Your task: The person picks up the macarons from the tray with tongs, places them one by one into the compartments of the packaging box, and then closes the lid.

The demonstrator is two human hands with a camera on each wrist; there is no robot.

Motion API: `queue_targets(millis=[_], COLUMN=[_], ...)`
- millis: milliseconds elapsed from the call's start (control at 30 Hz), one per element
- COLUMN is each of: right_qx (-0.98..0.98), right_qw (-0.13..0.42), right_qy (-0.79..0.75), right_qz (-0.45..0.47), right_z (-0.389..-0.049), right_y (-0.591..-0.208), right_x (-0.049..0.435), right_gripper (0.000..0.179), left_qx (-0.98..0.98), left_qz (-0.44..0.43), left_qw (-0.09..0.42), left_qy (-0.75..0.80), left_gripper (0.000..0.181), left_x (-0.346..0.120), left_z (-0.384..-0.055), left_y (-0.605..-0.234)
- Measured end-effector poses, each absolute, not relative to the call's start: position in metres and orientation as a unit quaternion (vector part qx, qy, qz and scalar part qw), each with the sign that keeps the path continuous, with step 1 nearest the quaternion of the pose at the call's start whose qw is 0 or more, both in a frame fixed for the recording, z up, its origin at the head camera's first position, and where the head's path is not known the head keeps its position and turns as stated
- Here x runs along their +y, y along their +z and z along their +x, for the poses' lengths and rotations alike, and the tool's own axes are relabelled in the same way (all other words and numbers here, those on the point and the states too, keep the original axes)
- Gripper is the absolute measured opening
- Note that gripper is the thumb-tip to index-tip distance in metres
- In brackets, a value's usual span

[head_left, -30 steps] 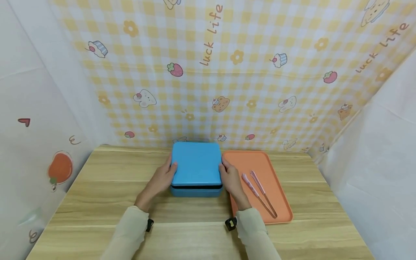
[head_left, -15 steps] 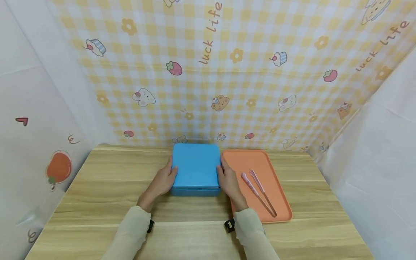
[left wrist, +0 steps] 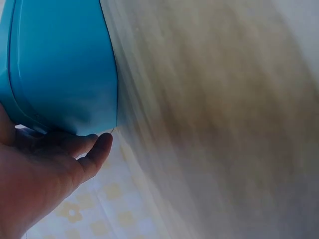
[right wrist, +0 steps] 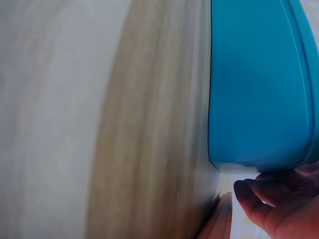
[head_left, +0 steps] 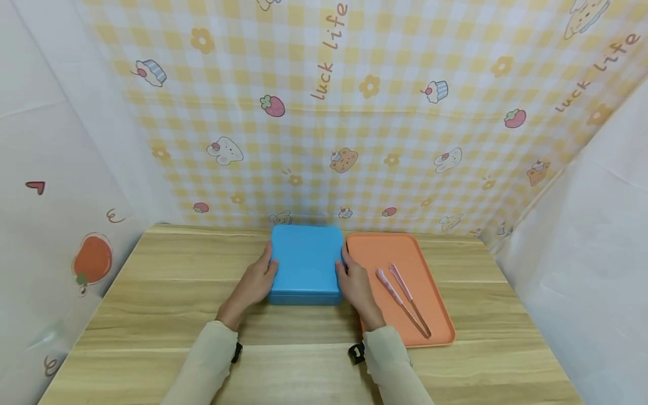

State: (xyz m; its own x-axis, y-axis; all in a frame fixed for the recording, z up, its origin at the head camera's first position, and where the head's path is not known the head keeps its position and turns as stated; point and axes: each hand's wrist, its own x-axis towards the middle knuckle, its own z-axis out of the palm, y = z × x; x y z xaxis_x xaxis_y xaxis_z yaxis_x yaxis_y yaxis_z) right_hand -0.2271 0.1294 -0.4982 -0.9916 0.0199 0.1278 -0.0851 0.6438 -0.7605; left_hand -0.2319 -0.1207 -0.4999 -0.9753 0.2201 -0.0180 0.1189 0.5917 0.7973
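Note:
A blue rectangular box [head_left: 306, 261] with a matching lid sits on the wooden table in the head view. The lid lies level on the box, with only a thin seam between them at the front. My left hand [head_left: 255, 279] grips the left side, its thumb at the lid's edge and its fingers along the wall. On the opposite side my right hand [head_left: 356, 283] holds it the same way. Both wrist views show the box's walls close up, the fingers [left wrist: 102, 149] of the left hand beside a corner. The inside of the box is hidden.
An orange tray [head_left: 385, 244] lies just right of the box, partly under my right forearm. Tongs [head_left: 405, 298] with pink-patterned handles rest on it. A yellow checked cloth [head_left: 304, 135] hangs behind the table [head_left: 187, 264], and white sheets stand at both sides.
The lid was raised at the front, with a dark gap below it; it has come down flat and the gap has shrunk to a seam. Both hands moved slightly with it.

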Motion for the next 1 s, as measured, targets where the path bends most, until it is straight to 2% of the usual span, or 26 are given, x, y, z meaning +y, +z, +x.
queue_targets(millis=[333, 633, 1000], right_qx=[-0.92, -0.951, -0.955], right_qw=[0.058, 0.027, 0.038], right_qy=[0.384, 0.306, 0.291], right_qz=[0.05, 0.046, 0.052], right_z=[-0.228, -0.2303, -0.2266], right_y=[-0.5004, -0.495, -0.4929], right_x=[0.1313, 0.132, 0.1333], right_gripper=[0.052, 0.054, 0.053], left_qx=[0.901, 0.916, 0.92], left_qz=[0.09, 0.107, 0.108], left_qw=[0.066, 0.064, 0.061], left_qy=[0.42, 0.382, 0.372], left_gripper=[0.061, 0.06, 0.062], left_x=[-0.1195, -0.1184, -0.1139], left_z=[-0.2328, -0.2353, -0.2309], left_y=[-0.4999, -0.4975, -0.4987])
